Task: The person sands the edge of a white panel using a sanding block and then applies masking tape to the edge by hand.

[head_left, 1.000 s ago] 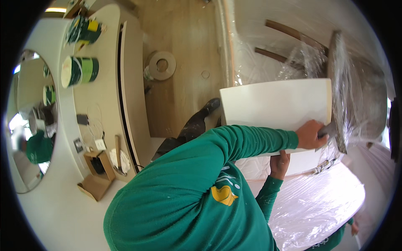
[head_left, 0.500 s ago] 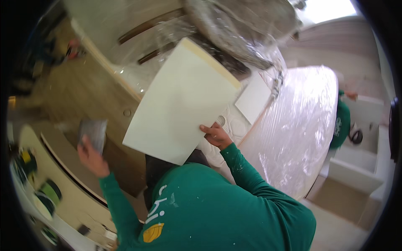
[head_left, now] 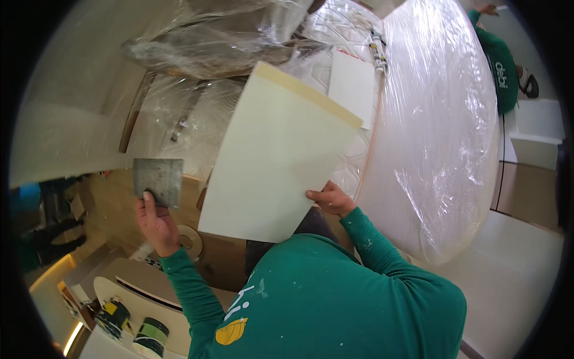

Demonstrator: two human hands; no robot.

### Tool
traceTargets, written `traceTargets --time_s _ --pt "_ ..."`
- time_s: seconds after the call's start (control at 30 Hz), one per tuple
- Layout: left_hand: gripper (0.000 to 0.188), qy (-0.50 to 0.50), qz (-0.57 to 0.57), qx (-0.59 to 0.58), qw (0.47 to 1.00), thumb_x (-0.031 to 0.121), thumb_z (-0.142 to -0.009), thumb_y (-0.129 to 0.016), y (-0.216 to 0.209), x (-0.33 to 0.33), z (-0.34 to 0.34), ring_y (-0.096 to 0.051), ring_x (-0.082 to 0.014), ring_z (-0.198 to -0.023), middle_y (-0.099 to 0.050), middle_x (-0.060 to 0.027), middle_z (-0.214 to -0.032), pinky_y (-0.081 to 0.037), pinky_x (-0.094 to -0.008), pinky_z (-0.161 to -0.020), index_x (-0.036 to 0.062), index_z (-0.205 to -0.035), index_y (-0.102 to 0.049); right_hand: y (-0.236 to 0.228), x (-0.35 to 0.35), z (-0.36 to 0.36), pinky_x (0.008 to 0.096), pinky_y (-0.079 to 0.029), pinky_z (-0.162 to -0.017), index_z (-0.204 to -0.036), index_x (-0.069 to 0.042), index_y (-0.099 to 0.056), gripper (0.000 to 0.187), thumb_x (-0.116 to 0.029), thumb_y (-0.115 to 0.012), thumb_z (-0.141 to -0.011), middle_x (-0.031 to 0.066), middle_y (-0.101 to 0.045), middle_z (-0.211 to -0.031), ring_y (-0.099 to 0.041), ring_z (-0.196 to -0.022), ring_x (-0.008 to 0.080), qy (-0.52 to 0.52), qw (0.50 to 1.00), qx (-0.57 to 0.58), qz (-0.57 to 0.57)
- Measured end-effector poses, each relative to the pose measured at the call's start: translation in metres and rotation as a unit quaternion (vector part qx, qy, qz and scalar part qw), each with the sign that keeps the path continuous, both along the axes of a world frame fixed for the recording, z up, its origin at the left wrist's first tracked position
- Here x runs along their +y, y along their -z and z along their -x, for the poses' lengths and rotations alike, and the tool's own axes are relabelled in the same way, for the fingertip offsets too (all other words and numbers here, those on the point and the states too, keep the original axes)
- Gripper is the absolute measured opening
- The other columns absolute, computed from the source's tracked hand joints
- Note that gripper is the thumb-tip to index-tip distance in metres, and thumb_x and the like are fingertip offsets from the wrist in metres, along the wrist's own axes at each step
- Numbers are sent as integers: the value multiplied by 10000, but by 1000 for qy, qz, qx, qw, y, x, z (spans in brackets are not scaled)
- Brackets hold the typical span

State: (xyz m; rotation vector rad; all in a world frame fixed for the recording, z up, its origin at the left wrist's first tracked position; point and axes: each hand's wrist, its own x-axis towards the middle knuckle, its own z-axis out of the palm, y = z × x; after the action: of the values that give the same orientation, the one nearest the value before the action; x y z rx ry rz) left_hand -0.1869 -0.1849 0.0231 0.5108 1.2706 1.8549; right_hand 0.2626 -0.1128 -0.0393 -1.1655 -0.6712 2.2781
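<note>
A large white rectangular panel with a pale yellow band along its far edge is held out in front of me, tilted. My right hand is closed on its near right edge, thumb on the upper face and the other fingers mostly hidden. Off to the left, my left hand pinches a thin grey rectangular sheet with a worn, mottled surface, its thumb lying on the lower edge. The sheet and panel are apart.
Beyond the panel, plastic-wrapped furniture and a smaller white board rest on quilted bedding. Tubes lie beside it. A large plastic-wrapped slab stands right; a co-worker is past it. Cans stand lower left.
My view has turned, shifting the surroundings. My left hand has brought the grey sheet up and inward, nearer the panel, its face now plainly visible. My right hand keeps its hold.
</note>
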Motion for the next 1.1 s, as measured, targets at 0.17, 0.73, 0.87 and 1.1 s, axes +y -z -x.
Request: traceTargets --time_s 0.17,0.73,0.87,1.1 --pt "302 137 128 -44 981 336 -1111 -559 -16 55 -110 -669 -150 -807 -701 -47 -1057 -542 -333 -595 75 -1252 -611 -4 -10 -106 414 -443 -1160 -1527 -2 -458 666 -56 -778 -945 116 -578 -1482 -544 -1377 256 116 991 -46 -57" --pt "372 339 352 1 873 163 -1097 -536 315 319 -369 -737 -332 -918 -668 -193 -1192 -647 -487 -822 -6 -1402 -403 72 -68 -222 346 -512 -1019 -1336 82 -622 581 -263 -828 -916 134 -720 -1234 -663 -1140 211 154 967 -203 0" --pt "294 356 390 15 849 216 -1098 -551 351 355 -411 -709 -322 -1041 -667 -149 -1171 -628 -510 -883 37 -1322 -488 73 -65 -237 340 -516 -1000 -1320 95 -630 591 -296 -820 -920 144 -729 -1209 -669 -1122 219 150 967 -208 -13" --pt "534 349 362 286 816 427 -1065 -587 357 389 -427 -684 -326 -1178 -695 -199 -1312 -520 -482 -1011 37 -1428 -546 77 -56 -256 353 -496 -1066 -1417 85 -560 691 -300 -839 -915 163 -685 -1315 -633 -1214 227 153 972 -178 1"
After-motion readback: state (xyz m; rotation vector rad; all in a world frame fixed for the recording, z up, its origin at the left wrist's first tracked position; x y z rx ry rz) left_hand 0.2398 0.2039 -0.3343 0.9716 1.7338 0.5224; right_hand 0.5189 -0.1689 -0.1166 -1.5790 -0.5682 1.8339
